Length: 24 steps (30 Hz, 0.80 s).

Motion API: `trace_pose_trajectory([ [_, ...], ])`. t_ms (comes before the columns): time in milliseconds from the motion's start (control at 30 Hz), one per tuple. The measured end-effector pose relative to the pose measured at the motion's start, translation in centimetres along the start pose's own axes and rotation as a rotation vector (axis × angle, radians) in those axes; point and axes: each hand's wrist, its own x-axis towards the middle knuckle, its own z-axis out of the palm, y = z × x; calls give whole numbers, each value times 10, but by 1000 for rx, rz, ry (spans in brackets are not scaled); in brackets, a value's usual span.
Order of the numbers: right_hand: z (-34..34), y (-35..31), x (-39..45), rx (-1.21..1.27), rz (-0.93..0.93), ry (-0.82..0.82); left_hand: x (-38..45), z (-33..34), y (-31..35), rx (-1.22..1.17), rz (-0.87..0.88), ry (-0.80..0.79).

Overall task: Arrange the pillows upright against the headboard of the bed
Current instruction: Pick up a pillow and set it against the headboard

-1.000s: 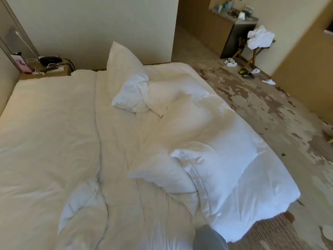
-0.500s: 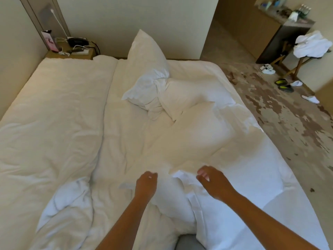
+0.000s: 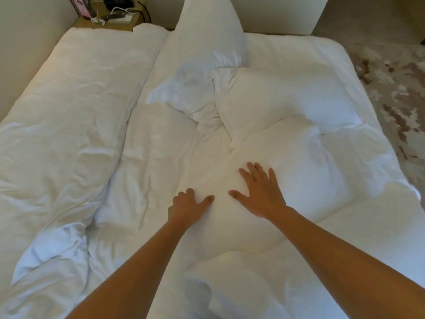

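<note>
Several white pillows lie in a heap on the right half of the white bed (image 3: 69, 116). The nearest pillow (image 3: 287, 180) lies flat in front of me. My left hand (image 3: 186, 207) presses on its left edge, fingers curled into the fabric. My right hand (image 3: 258, 192) lies flat on top of it, fingers spread. Behind it a second pillow (image 3: 276, 97) lies on its side. A third pillow (image 3: 204, 49) stands tilted at the far end, near the wall. No headboard can be made out.
A crumpled white duvet (image 3: 57, 247) covers the left half of the bed. A wooden nightstand (image 3: 110, 19) with cables stands at the far left corner. Patterned carpet (image 3: 395, 84) runs along the bed's right side.
The view has moved closer over the bed. Both hands have reached forward from the pillow's near corner and now rest on the nearest pillow.
</note>
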Motion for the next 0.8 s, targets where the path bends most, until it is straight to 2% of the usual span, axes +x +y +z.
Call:
trace_pose_trajectory([
  [200,30,14,-2,-3,-17,91,11,20,-9,51,-21,55],
  [367,29,14,-4,-24,-23,94,12,17,-14,-51,-18,-9],
  [500,13,11,-7,-46,-45,118,-2,13,-9,-68,40,45],
  [633,-21,7,5,-1,-162,142,-28,0,-6,-111,140,51],
  [800,-55,-4,23,-149,-415,47,-73,-18,-13,-115,273,78],
])
